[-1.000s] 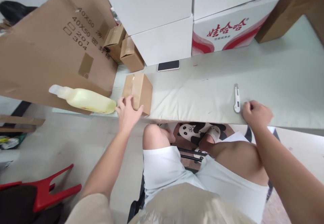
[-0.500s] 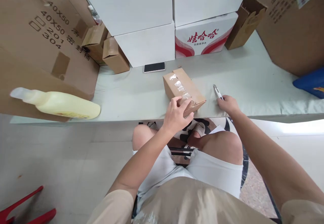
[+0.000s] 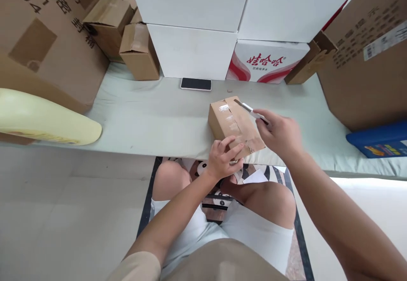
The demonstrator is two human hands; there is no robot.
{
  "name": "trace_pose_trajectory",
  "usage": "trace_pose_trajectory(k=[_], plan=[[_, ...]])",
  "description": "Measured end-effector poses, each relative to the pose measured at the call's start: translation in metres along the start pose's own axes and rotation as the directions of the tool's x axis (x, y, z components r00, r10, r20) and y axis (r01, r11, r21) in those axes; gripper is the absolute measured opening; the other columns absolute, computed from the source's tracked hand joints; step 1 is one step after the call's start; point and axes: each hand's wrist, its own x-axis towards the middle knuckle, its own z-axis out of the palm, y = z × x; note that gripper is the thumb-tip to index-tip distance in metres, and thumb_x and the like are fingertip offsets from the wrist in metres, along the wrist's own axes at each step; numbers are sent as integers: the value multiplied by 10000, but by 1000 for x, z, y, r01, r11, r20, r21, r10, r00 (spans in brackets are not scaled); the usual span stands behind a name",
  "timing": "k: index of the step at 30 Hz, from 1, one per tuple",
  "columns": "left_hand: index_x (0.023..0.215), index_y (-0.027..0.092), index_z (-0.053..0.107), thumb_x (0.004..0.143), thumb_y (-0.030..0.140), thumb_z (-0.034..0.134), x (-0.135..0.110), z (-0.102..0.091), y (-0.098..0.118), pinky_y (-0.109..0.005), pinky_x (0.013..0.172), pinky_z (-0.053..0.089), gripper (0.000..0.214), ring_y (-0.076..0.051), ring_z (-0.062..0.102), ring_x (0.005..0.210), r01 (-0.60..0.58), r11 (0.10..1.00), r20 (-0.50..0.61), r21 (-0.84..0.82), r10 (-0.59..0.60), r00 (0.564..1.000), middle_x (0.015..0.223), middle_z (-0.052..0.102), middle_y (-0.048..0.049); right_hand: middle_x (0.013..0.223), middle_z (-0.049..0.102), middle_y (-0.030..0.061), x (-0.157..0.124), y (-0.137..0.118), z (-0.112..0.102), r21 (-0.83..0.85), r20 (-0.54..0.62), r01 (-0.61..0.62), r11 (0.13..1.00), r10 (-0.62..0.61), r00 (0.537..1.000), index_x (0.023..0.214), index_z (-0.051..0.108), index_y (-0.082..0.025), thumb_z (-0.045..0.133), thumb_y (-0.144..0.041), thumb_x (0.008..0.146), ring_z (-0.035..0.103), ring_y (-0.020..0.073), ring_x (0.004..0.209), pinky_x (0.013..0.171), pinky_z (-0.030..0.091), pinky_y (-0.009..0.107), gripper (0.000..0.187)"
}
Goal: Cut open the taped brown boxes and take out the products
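A: Quick: what's the right hand [image 3: 280,132] doing?
B: Clamped on the utility knife [image 3: 249,109], fingers wrapped round the handle's near end. Blade sticks out ahead of the grip, pointing away and to the left.
A: Tip location?
B: At the far end of the small carton [image 3: 235,120], over its top. Contact or just above, can't tell.
A: Left hand [image 3: 225,158]?
B: Closed on the carton's near-left end. Fingers bent over the top edge, thumb lower at the near end.
A: So the carton sits where, relative to the 2 grips?
B: Beyond the left hand, left of the right one. It's on the table [image 3: 152,124], by the front edge, set at an angle. 1 strip of shiny tape along the top.
A: Others nearby?
B: 1 phone [image 3: 196,84] lying flat behind, 1 yellow bottle [image 3: 51,120] well off left, 1 blue package [image 3: 380,141] far right.
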Motion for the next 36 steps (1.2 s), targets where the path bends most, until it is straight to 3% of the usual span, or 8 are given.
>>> trace_pose_trajectory(k=[4, 10, 16, 23, 30, 36], plan=[[1190, 332, 744, 795, 384, 707, 0, 1, 3, -423, 934, 519, 400, -257, 602, 1039, 29, 1000, 9, -10, -29, 1000, 1333, 638, -84, 710, 722, 66, 3, -13, 14, -105, -57, 72, 992, -78, 995, 1098, 815, -256, 480, -332, 881, 507, 156, 547, 540, 263, 268, 406], [1218, 325, 741, 812, 358, 689, -1, 4, 3, -389, 886, 523, 411, -239, 603, 1006, -22, 1000, -99, -14, 21, 995, 1315, 651, -86, 705, 715, 47, 0, -21, 17, -170, -62, 122, 978, -134, 989, 1070, 818, -260, 473, -303, 899, 424, 125, 513, 532, 229, 264, 388], [1219, 333, 745, 810, 373, 681, 0, 3, 4, -393, 891, 526, 416, -238, 608, 1000, 1, 1000, -51, 7, 0, 999, 1320, 657, -80, 648, 671, 31, -6, -25, 21, -213, -31, 146, 966, -156, 987, 1087, 813, -264, 455, -283, 913, 379, 122, 505, 534, 212, 267, 399], [1210, 345, 742, 801, 368, 709, 0, 3, 5, -392, 908, 521, 412, -239, 592, 999, 51, 998, -37, 23, -50, 998, 1330, 647, -70, 643, 672, 48, -5, -26, 16, -198, 87, 117, 973, -101, 991, 1094, 811, -267, 456, -267, 899, 466, 152, 523, 553, 257, 271, 406], [1200, 329, 729, 804, 363, 711, 0, 3, 7, -398, 930, 508, 398, -241, 585, 1011, 67, 997, -22, 24, -66, 998, 1353, 620, -77, 518, 589, 27, -11, -21, -5, -11, 208, -10, 1000, 12, 978, 1126, 816, -220, 475, -306, 844, 473, 171, 488, 567, 350, 287, 450], [1279, 285, 638, 795, 420, 764, 4, -9, 18, -448, 1052, 492, 519, -282, 555, 1213, 158, 985, -58, -66, -162, 985, 1431, 490, -118, 604, 580, -12, -47, 12, -10, 267, -27, -123, 956, 135, 990, 1116, 760, -226, 529, -366, 861, 398, 126, 476, 566, 399, 277, 371]])
